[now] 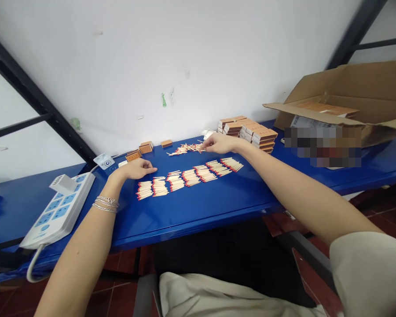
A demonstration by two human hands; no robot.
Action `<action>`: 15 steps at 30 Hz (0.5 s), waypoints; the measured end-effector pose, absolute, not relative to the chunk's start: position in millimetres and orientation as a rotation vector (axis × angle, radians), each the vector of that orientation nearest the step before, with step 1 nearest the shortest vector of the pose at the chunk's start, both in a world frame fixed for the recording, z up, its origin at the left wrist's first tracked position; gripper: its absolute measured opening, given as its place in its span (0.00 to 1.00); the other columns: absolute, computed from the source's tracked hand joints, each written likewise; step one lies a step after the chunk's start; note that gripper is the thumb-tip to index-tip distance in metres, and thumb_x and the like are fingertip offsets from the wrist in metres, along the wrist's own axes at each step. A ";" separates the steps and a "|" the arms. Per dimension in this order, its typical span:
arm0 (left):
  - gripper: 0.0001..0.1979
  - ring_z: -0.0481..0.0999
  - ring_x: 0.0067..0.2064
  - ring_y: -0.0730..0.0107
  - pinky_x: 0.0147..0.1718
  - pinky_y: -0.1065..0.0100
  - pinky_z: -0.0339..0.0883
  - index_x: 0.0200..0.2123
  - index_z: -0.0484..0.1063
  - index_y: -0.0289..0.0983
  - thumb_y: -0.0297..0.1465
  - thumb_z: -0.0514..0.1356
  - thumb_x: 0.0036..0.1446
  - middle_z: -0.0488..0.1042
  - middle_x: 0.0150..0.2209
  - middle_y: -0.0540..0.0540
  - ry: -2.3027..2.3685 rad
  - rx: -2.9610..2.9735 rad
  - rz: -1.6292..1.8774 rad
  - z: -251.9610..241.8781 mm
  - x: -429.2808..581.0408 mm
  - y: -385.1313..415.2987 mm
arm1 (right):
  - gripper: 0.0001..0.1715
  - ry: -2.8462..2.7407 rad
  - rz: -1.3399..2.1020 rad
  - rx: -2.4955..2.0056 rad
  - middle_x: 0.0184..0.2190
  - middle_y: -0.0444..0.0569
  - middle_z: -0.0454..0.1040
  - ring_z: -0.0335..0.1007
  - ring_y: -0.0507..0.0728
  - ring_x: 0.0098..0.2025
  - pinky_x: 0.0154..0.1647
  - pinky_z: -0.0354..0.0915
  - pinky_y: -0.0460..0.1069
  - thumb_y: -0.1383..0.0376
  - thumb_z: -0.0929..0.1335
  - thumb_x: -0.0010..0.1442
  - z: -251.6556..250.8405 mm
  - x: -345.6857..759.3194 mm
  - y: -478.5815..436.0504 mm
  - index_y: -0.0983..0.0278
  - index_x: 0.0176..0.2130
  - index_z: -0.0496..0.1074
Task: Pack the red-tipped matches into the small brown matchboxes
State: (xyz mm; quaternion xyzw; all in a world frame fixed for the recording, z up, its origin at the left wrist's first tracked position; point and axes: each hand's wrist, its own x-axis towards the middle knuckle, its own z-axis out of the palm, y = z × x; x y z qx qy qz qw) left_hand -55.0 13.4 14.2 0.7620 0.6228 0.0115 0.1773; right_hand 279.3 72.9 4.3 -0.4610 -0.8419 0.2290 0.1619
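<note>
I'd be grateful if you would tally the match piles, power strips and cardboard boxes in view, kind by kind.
Match piles in the row: 7
Loose heap of matches: 1
Power strip: 1
Cardboard box: 1
Total: 10

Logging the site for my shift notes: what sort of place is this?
Likely a small matchbox-packing workspace: a blue bench with rows of red-tipped matches, stacked matchboxes and an open cardboard carton.
</note>
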 end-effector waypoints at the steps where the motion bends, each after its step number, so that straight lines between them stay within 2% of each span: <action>1: 0.21 0.64 0.27 0.68 0.28 0.66 0.57 0.23 0.67 0.39 0.52 0.57 0.47 0.67 0.24 0.49 1.762 2.152 0.042 14.1 -55.2 13.6 | 0.17 -2.403 0.700 -1.290 0.34 0.49 0.79 0.70 0.52 0.33 0.37 0.64 0.45 0.69 0.69 0.55 2.7 279.2 73.8 0.67 0.45 0.80; 4: 0.21 0.64 0.27 0.68 0.29 0.66 0.57 0.23 0.67 0.39 0.52 0.58 0.46 0.67 0.23 0.49 1.767 2.138 0.068 13.4 -55.5 14.2 | 0.13 -2.309 0.885 -1.223 0.29 0.49 0.77 0.67 0.51 0.27 0.30 0.63 0.45 0.68 0.71 0.53 -2.3 280.9 75.6 0.67 0.40 0.79; 8: 0.21 0.63 0.27 0.67 0.28 0.66 0.56 0.23 0.69 0.39 0.52 0.58 0.46 0.66 0.23 0.49 1.767 2.130 0.073 13.4 -55.3 14.6 | 0.05 -2.204 1.000 -1.253 0.28 0.50 0.77 0.66 0.50 0.25 0.27 0.62 0.46 0.66 0.72 0.51 -7.5 283.7 77.5 0.67 0.30 0.76; 11: 0.20 0.63 0.27 0.68 0.28 0.66 0.56 0.23 0.69 0.38 0.51 0.59 0.46 0.66 0.23 0.50 1.762 2.128 0.096 13.9 -55.3 14.6 | 0.09 -2.297 0.890 -1.362 0.28 0.50 0.78 0.67 0.50 0.25 0.28 0.62 0.46 0.62 0.73 0.52 -7.1 286.2 79.1 0.66 0.27 0.76; 15: 0.20 0.63 0.26 0.68 0.27 0.67 0.56 0.23 0.70 0.38 0.50 0.60 0.46 0.67 0.23 0.50 1.742 2.115 0.111 13.8 -56.1 15.2 | 0.13 -2.484 0.663 -1.534 0.29 0.49 0.78 0.70 0.53 0.30 0.31 0.62 0.47 0.57 0.73 0.52 0.7 292.2 79.4 0.65 0.29 0.78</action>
